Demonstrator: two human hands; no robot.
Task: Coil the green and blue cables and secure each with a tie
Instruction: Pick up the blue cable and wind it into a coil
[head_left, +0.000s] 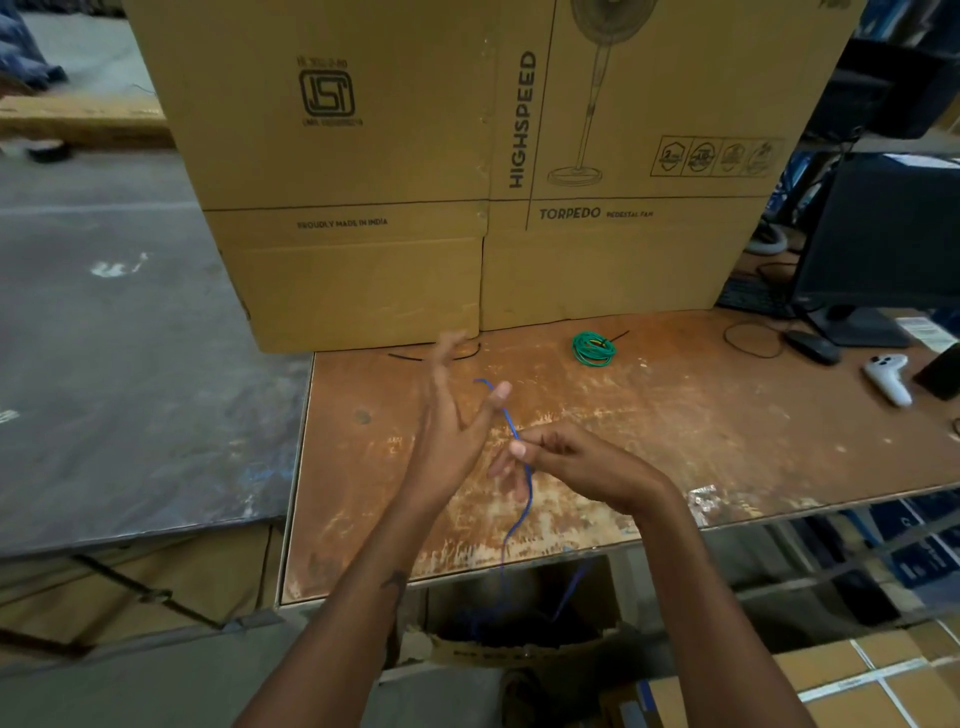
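Note:
The green cable (594, 349) lies coiled on the worn brown table (649, 415) near the big carton, with a black tie around it. A thin blue cable (525, 499) runs from the open box below the table edge up between my hands. My left hand (452, 415) stands upright with straight, spread fingers, and the cable's end passes over its thumb. My right hand (561, 457) pinches the blue cable just right of that thumb. A loose black tie (415, 357) lies on the table behind my left hand.
A large cardboard fan carton (467, 156) stands along the table's back. At the right are a monitor (883, 244), a black mouse (813, 347), a white controller (888, 378) and a keyboard. An open box (519, 639) sits below the front edge, holding the blue cable's remainder.

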